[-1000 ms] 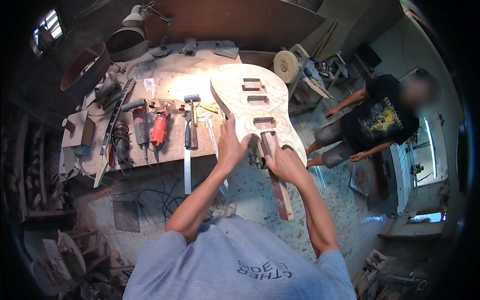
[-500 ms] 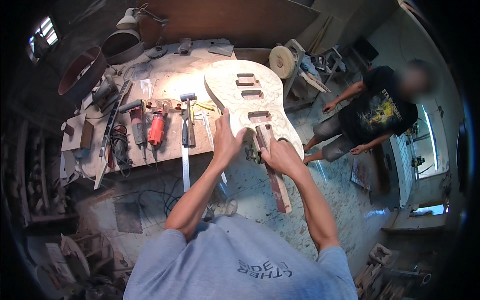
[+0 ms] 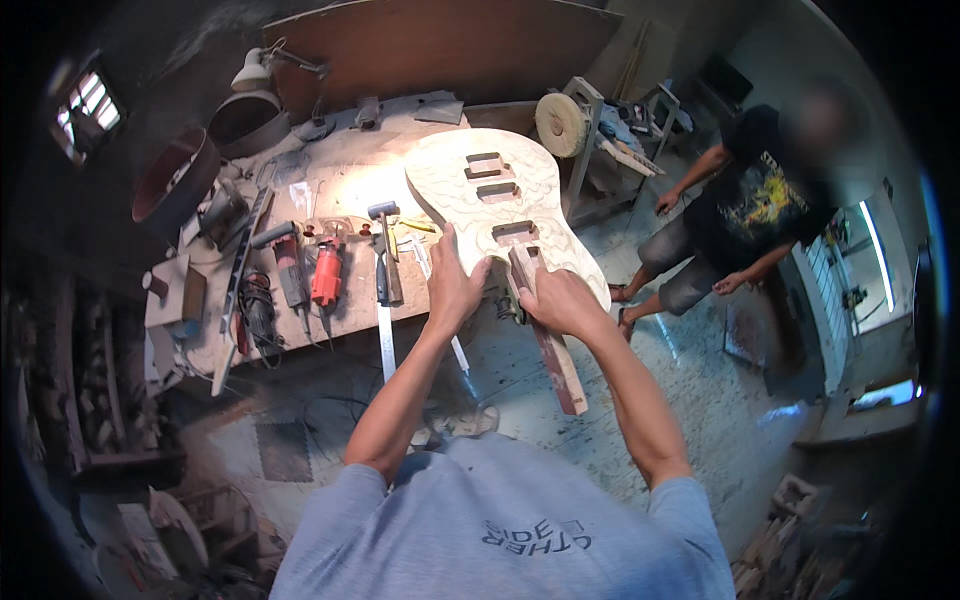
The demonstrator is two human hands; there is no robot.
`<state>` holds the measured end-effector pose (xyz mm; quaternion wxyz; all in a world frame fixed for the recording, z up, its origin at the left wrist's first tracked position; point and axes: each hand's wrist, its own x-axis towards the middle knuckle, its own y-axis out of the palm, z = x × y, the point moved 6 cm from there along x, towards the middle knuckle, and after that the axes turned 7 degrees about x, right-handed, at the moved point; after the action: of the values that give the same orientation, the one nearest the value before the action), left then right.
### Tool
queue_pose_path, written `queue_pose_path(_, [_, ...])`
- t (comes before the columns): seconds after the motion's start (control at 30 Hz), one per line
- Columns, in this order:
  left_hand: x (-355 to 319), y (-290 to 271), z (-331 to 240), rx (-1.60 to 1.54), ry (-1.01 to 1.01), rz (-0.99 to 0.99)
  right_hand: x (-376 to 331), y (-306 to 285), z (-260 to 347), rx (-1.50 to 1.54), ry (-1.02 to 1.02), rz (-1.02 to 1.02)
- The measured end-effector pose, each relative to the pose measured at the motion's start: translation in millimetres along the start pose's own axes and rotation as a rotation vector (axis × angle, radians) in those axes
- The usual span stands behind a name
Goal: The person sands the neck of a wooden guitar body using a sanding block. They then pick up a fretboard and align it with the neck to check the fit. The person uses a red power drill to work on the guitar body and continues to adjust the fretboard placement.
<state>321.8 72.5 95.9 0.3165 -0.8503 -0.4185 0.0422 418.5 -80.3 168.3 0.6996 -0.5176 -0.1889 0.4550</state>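
A pale, wood-grained electric guitar body [image 3: 545,200] with several rectangular cut-outs is held up in front of me, partly over the workbench. My left hand [image 3: 458,285] grips its near left edge, thumb on the top face and fingers mostly hidden beneath. My right hand [image 3: 562,298] is closed round a long, reddish-brown wooden neck blank [image 3: 560,370]. The blank's far end meets the body at the near cut-out, and its other end points toward me. A dark object [image 3: 510,304], perhaps a clamp, shows partly between my hands beneath the blank.
On the workbench [image 3: 350,150] lie a hammer [image 3: 383,212], a red power tool [image 3: 327,272], a second corded tool [image 3: 290,272] and a metal rule [image 3: 387,345]. A lamp [image 3: 252,72] lights the bench. At right stands another person [image 3: 760,205]; behind the guitar is a round pad [image 3: 562,125].
My view has turned slightly, so the bench and tools sit a little further right and lower. Both hands keep the same hold on the guitar body and neck blank.
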Motion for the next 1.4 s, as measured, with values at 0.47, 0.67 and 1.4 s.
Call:
queue_pose_path(0.47, [16.0,-20.9,-56.3,0.483,0.590,0.095,-220.1,67.4,-112.0,0.549,0.351,-0.166])
queue_pose_path(0.67, [15.1,0.8,-83.8,0.645,0.868,0.350,-271.8,98.4,-179.2,0.720,0.494,-0.340])
queue_pose_path(1.4, [-92.4,-1.0,-90.9,0.422,0.536,0.009,-269.4,66.0,-230.5,0.657,0.417,-0.320])
